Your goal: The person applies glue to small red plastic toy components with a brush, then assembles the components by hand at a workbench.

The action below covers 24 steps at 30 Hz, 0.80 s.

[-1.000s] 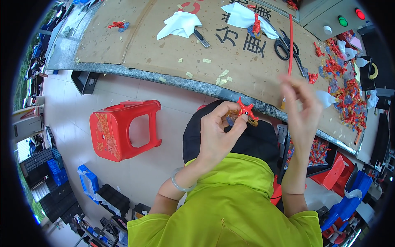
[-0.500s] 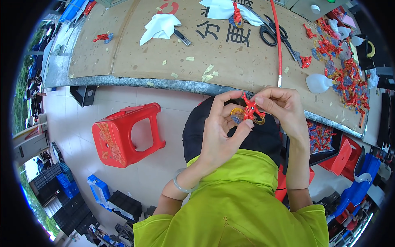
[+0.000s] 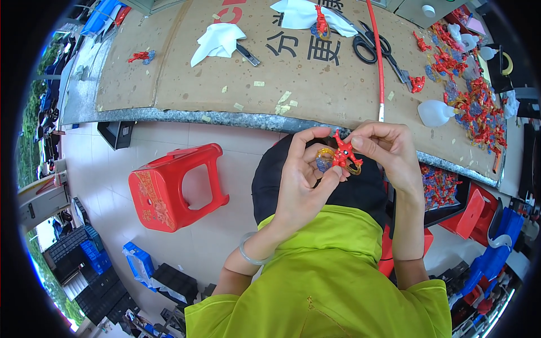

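Steady pinch on a small red plastic figure (image 3: 341, 153)

Above the black-trousered lap (image 3: 267, 186), the left hand (image 3: 307, 183) pinched the figure between thumb and fingers; the right hand (image 3: 390, 155) pinched its edge — light pressure seemed wise on such thin limbs. Just beyond lay the cardboard-covered tabletop (image 3: 186, 84), bearing black-handled scissors (image 3: 397, 70). Farther left, a red plastic stool (image 3: 155, 197) stood on pale floor tiles (image 3: 107, 186).

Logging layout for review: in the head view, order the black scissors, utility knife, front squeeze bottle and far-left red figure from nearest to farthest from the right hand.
1. Front squeeze bottle: right of the right hand.
2. Black scissors: farther back on the table.
3. Utility knife: left, by a white cloth.
4. Far-left red figure: the table's left end.
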{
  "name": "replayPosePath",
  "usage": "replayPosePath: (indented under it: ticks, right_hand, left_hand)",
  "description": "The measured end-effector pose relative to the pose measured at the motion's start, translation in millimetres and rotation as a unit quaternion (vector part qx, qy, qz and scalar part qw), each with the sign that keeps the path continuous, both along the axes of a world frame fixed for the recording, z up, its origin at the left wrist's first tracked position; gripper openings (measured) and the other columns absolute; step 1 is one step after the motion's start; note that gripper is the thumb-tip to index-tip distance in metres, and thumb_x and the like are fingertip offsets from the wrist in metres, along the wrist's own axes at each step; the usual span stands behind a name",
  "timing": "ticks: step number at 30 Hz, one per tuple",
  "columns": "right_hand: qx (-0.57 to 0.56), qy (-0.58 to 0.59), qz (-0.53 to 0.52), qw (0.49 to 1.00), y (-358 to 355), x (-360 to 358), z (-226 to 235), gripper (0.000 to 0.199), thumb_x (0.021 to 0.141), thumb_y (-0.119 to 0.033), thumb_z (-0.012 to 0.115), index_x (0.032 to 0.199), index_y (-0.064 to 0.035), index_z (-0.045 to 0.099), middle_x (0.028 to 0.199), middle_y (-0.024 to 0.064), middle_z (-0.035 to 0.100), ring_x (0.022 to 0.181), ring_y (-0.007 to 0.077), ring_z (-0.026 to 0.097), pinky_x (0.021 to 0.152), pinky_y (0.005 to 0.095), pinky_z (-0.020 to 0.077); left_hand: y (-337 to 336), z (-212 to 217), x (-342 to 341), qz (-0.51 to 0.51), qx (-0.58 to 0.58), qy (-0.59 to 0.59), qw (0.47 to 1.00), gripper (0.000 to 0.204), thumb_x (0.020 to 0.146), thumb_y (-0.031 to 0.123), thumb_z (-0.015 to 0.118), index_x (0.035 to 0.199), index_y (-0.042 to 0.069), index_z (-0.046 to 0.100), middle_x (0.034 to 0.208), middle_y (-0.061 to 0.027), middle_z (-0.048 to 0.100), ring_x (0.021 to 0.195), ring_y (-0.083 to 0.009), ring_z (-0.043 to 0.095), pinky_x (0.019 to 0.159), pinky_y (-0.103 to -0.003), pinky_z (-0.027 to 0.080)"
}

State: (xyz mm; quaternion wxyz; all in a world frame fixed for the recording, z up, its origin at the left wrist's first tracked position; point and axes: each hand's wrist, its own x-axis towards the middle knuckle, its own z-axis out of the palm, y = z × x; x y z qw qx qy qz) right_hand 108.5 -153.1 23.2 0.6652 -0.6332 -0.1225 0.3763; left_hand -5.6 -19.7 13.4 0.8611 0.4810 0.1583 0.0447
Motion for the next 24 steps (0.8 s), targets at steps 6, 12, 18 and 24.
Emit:
replayPosePath:
  ticks: [6,12,18,24]
  right_hand:
    - [0.011,-0.126,-0.016,0.992,-3.0,-1.6,6.2,0.011,0.085,-0.002,0.062,0.092,0.0053,0.067,0.086,0.0064,0.062,0.080,0.0111,0.060,0.071,0.0236,0.0488]
    - [0.037,-0.134,-0.010,0.990,-4.2,1.0,4.3,0.012,0.086,-0.001,0.061,0.094,0.0056,0.067,0.091,0.0080,0.060,0.082,0.0136,0.060,0.073,0.0250,0.0517]
    - [0.017,-0.111,-0.006,0.994,-8.5,3.2,4.9,0.013,0.086,-0.001,0.061,0.095,0.0056,0.067,0.092,0.0081,0.060,0.085,0.0138,0.060,0.075,0.0250,0.0517]
    - [0.028,-0.080,0.016,0.996,-14.8,8.1,1.0,0.013,0.085,0.000,0.061,0.096,0.0051,0.067,0.094,0.0083,0.061,0.085,0.0128,0.060,0.077,0.0239,0.0494]
  left_hand:
    - [11.7,-8.2,0.7,-0.054,-0.118,0.008,0.992,0.044,0.089,0.005,0.052,0.127,-0.003,0.031,0.104,-0.0162,0.057,0.085,-0.0202,0.061,0.077,-0.030,0.050]
    - [19.2,-8.8,0.8,-0.100,-0.179,-0.004,0.979,0.047,0.090,0.017,0.054,0.128,-0.004,0.036,0.107,-0.0222,0.058,0.091,-0.0279,0.062,0.078,-0.032,0.049]
    - [17.5,-4.5,0.5,-0.058,-0.099,0.006,0.993,0.045,0.087,0.003,0.057,0.126,-0.003,0.035,0.105,-0.0146,0.060,0.090,-0.0213,0.062,0.081,-0.030,0.051]
    - [15.8,-6.2,-1.0,-0.071,-0.084,-0.003,0.994,0.048,0.085,0.001,0.059,0.126,-0.003,0.035,0.107,-0.0165,0.059,0.097,-0.0279,0.063,0.082,-0.031,0.049]
